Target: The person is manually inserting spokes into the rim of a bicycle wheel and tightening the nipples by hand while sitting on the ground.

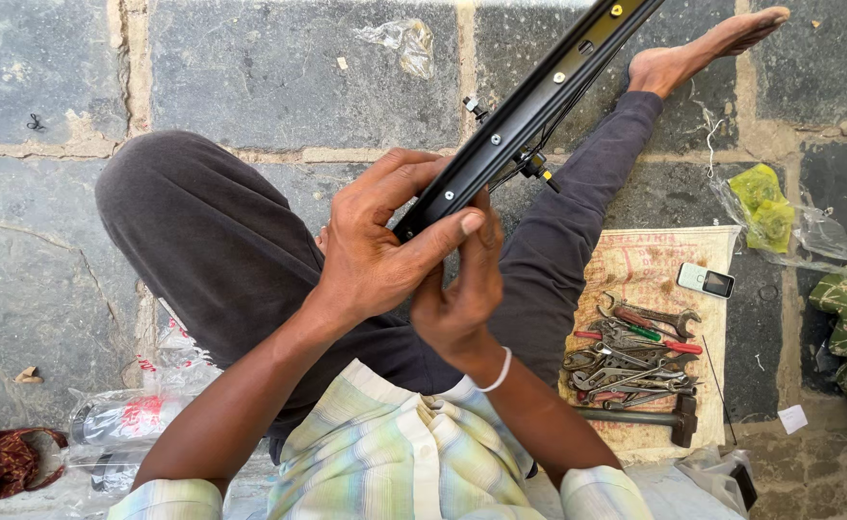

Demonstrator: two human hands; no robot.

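I see my left hand (375, 241) and right hand (462, 289) both clasped round the smooth black metal rim (520, 116). Steel wrenches (635, 361) lie piled on a coarse sack (654, 260).

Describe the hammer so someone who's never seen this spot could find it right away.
Start at the pale printed mat on the stone floor, beside the person's right forearm. Below the heap of wrenches lies the hammer, at the mat's near edge. It alone has a long straight shaft ending in a blocky dark head.
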